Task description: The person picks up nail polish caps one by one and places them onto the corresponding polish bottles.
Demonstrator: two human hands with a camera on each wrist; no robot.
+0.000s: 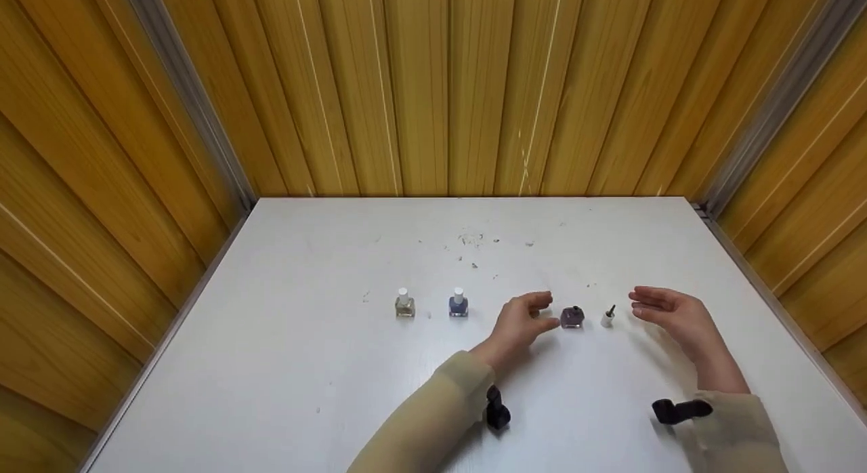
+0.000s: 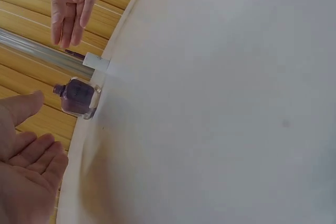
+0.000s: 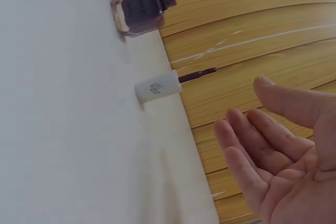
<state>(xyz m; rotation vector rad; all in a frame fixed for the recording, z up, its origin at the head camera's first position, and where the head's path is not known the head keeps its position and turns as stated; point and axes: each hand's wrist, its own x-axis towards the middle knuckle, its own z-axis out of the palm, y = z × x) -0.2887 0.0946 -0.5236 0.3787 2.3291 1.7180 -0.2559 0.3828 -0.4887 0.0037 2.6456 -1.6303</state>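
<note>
A dark purple nail polish bottle [image 1: 572,317] stands uncapped on the table, its threaded neck bare in both wrist views. Just right of it, the white cap [image 3: 158,86] stands on its top with the dark brush [image 3: 198,74] pointing up. My left hand [image 1: 518,322] is to the left of the bottle, thumb and fingers spread apart with nothing between them. To the right of the cap, my right hand [image 1: 677,318] is held with loosely bent fingers, palm toward the cap, and holds nothing.
Two capped nail polish bottles stand to the left: a pale gold one [image 1: 405,305] and a blue one [image 1: 458,303]. Small dark flecks [image 1: 474,265] mark the white table [image 1: 271,364] farther back. Wood-patterned walls [image 1: 447,87] enclose the table behind and at both sides.
</note>
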